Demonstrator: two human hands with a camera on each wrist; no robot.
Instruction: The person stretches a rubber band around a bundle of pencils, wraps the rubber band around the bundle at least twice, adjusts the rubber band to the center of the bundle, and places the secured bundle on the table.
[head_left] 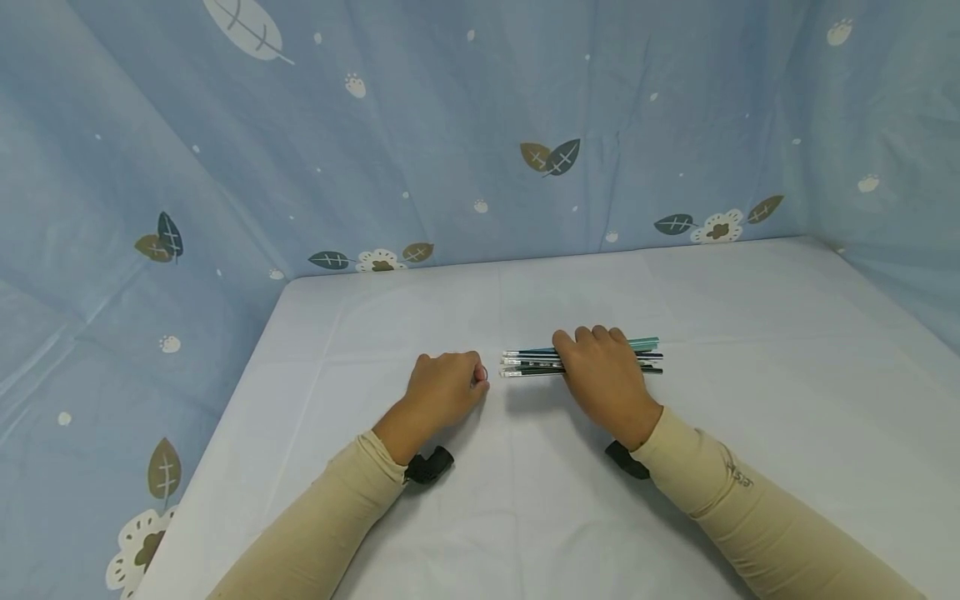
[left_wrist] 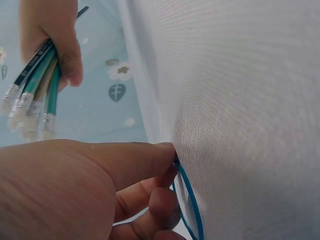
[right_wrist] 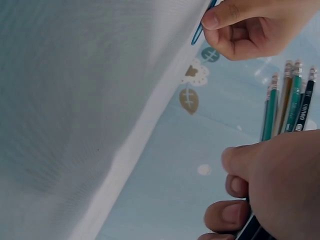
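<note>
My right hand (head_left: 603,379) grips a bundle of several pencils (head_left: 528,364), held level just above the white tabletop. Their white eraser ends with silver bands point left, toward the other hand. The barrels (right_wrist: 295,107) are green, dark and brownish. To the left, my left hand (head_left: 447,387) pinches a thin blue loop (left_wrist: 187,192), like a rubber band, between thumb and fingertips close to the table surface. A small gap separates the loop from the pencils' eraser ends. In the right wrist view, the loop (right_wrist: 197,34) hangs slack from the left fingertips.
A white cloth covers the table (head_left: 405,317). Behind and to the left hangs a blue curtain (head_left: 450,125) printed with leaves and flowers. Dark wrist mounts (head_left: 430,465) show under both sleeves.
</note>
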